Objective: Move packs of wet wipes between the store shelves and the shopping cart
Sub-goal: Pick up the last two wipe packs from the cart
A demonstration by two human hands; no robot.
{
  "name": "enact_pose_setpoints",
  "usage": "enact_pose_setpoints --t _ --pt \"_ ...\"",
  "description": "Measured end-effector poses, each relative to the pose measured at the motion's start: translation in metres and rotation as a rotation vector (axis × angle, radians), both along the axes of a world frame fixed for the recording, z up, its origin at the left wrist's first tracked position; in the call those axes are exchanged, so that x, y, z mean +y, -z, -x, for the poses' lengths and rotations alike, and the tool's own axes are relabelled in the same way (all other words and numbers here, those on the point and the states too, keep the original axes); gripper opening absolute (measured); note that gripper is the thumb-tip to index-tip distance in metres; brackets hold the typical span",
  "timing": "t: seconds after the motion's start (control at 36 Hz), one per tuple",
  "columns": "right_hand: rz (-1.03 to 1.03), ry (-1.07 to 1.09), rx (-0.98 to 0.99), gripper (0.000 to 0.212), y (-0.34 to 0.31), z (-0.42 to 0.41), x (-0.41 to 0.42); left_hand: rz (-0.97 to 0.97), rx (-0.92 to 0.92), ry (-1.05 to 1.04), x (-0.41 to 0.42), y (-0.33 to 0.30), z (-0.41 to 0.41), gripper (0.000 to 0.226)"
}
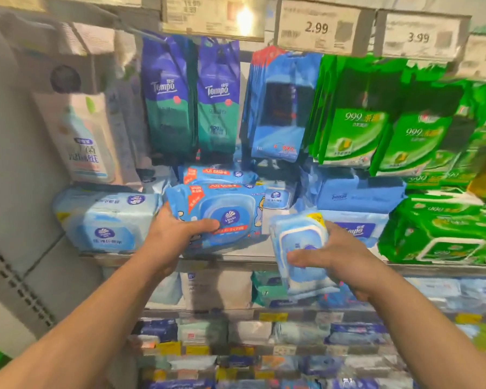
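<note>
Gripping two packs, one per hand. Left hand [177, 234] clamps the bright blue Vinda pack [219, 214], which sits on the shelf edge [236, 259], thumb on its front face. Right hand [340, 262] grasps a paler lidded pack [300, 248], lifted clear in front of the shelf. Both look soft, squashy, film likely slick; grab across the short sides, near the stiff lid. Cart not in view.

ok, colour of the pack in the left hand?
Bright blue with red-orange banners and a darker blue round logo on the lid, pack in the left hand; head view.
</note>
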State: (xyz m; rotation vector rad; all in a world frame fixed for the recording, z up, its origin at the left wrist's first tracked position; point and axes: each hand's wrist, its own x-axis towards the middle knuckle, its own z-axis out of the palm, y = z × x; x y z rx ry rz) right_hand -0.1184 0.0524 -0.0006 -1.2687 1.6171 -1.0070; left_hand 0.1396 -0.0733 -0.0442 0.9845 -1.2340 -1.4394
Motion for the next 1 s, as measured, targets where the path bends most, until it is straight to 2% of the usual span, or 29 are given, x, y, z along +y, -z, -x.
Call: enact_pose_setpoints --t 0.06,0.11,0.17,0.25,0.39,0.5,0.61,0.69,0.78,0.83,1.0 --pt "0.0 0.005 0.098 0.057 0.002 0.003 -0.017 0.018 -0.024 -0.032 -0.007 0.003 0.004 0.068" --pt "0.005 -0.01 0.182 0.075 0.003 0.007 -0.03 0.057 -0.061 -0.041 -0.01 0.005 0.007 0.06" --pt "0.023 -0.066 0.179 0.065 0.003 0.01 -0.04 0.076 -0.09 -0.037 -0.013 0.008 0.008 0.058" --pt "0.047 -0.144 0.18 0.046 -0.001 0.009 -0.047 0.088 -0.147 -0.041 -0.017 0.011 0.006 0.069" --pt "0.032 -0.175 0.355 0.055 -0.009 0.006 -0.056 0.113 -0.335 -0.198 -0.013 0.012 0.003 0.086" --pt "-0.008 -0.172 0.379 0.06 -0.014 0.008 -0.057 0.237 -0.42 -0.3 -0.007 0.0 0.008 0.104" --pt "-0.029 -0.17 0.348 0.063 -0.014 0.012 -0.058 0.512 -0.72 -0.342 -0.004 -0.022 0.014 0.109" --pt "-0.019 -0.183 0.329 0.057 -0.016 0.013 -0.058 0.699 -1.144 -0.271 -0.007 -0.04 0.02 0.108" --pt "-0.005 -0.191 0.32 0.057 -0.017 0.015 -0.058 0.737 -1.485 -0.199 -0.015 -0.05 0.03 0.113" --pt "-0.008 -0.191 0.318 0.06 -0.016 0.016 -0.059 0.693 -1.574 -0.138 -0.021 -0.054 0.036 0.111" --pt "-0.017 -0.196 0.298 0.075 -0.016 0.019 -0.061 0.573 -1.661 0.034 -0.042 -0.059 0.04 0.102"
